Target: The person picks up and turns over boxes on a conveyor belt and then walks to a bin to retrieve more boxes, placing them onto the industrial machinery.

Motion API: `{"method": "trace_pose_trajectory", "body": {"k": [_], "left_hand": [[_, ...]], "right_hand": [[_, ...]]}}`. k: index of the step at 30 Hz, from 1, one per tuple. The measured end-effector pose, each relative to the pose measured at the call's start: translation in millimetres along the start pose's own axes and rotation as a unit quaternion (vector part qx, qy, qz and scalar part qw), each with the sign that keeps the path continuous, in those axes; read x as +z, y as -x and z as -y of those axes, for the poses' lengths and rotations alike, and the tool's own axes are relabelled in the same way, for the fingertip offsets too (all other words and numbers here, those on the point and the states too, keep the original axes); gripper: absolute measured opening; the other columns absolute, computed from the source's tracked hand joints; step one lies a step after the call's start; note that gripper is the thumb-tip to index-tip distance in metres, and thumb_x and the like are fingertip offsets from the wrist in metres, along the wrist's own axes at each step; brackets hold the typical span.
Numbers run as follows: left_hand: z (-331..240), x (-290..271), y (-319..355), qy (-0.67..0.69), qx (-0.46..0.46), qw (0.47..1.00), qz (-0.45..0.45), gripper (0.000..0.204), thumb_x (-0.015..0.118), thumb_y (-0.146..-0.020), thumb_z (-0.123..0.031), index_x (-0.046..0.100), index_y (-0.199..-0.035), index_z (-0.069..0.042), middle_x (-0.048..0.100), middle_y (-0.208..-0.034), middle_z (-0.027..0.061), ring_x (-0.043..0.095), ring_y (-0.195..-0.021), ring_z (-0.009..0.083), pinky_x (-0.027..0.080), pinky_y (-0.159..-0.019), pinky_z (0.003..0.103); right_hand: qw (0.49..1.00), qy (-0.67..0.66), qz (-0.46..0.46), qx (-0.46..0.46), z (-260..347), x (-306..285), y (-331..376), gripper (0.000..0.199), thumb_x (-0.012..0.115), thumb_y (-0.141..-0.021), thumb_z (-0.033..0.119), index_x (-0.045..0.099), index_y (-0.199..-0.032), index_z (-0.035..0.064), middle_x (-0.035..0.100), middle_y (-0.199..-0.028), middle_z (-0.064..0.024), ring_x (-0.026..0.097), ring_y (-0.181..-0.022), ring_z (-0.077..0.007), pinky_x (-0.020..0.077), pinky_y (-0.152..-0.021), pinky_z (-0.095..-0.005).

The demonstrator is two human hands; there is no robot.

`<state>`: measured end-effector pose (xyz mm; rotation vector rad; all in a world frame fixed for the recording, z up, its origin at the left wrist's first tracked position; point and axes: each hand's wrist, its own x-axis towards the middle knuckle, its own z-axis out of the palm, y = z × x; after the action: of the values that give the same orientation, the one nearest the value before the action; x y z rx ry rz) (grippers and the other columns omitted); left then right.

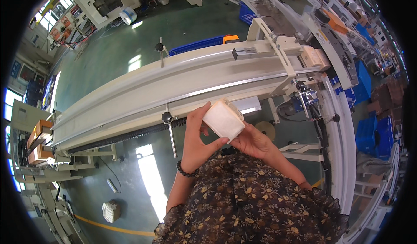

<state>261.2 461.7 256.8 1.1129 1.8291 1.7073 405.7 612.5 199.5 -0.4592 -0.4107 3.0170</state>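
Note:
A white, box-shaped pack with a cream, printed-looking side is held up in front of my body, tilted. My left hand closes on its left side, with the thumb along the lower edge. From the lower right, my right hand grips the same pack, and some of those fingers are hidden behind it. Both hands are at the near side of a long conveyor, apart from its rail. Similar pale packs sit at the conveyor's right end.
A black clamp knob with a metal rod juts from the conveyor's near side. Orange-brown packs stand at the machine on the left. A white wrapped bundle lies on the floor. Blue bins stand at right.

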Motion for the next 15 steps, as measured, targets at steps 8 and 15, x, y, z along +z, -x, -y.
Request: {"method": "trace_pose_trajectory", "body": {"k": [8,15], "left_hand": [[-8.0,0.6,-1.7,-0.173,0.083,0.981,-0.023,0.056,0.081,-0.073,-0.022,0.063,-0.125,-0.013,0.047,-0.119,0.0062,0.047,-0.087,0.0173,0.043,-0.075,0.028],[-6.0,10.6,-5.9,-0.052,0.004,0.998,-0.039,0.022,0.079,-0.073,-0.006,0.074,-0.095,-0.008,0.048,-0.114,0.0047,0.054,-0.095,0.0162,0.045,-0.082,0.026]], "right_hand": [[0.998,-0.056,0.034,0.007,-1.9,9.3,-0.8,0.062,0.069,-0.089,0.022,0.037,-0.138,0.0043,0.049,-0.133,-0.0133,0.052,-0.123,-0.0256,0.0457,-0.106,-0.0389],[0.999,-0.036,0.007,0.007,4.9,1.3,0.8,0.064,0.068,-0.089,0.023,0.034,-0.14,0.0047,0.049,-0.133,-0.013,0.051,-0.124,-0.0249,0.0455,-0.106,-0.0383]]}}
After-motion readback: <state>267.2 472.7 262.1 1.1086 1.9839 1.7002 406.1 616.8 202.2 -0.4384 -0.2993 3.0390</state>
